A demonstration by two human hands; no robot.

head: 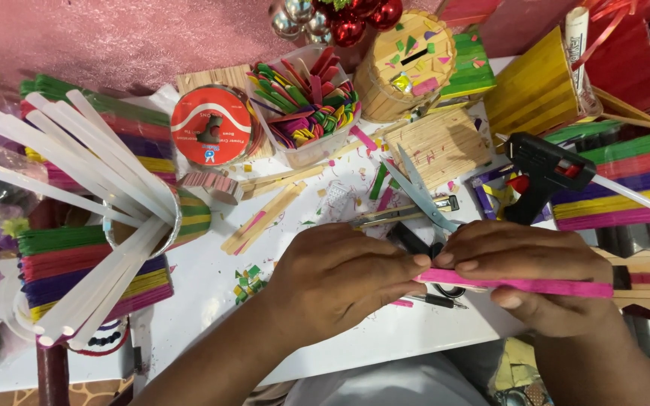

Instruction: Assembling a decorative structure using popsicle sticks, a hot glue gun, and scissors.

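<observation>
1. Both hands meet low over the white tabletop (212,301), holding one pink craft stick (520,285) level between them.
2. The left hand (340,278) pinches the stick's left end, fingers closed narrow on it.
3. The right hand (536,274) wraps its middle, thumb beneath.
4. Scissors (423,197) lie just beyond, near a black glue gun (543,173).

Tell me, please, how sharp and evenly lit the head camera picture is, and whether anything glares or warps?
Head view: bright, even light with soft shadows; the hands, left hand and right hand, and the pink stick are sharp; slight glare on the white glue sticks; edges bow a little.
</observation>
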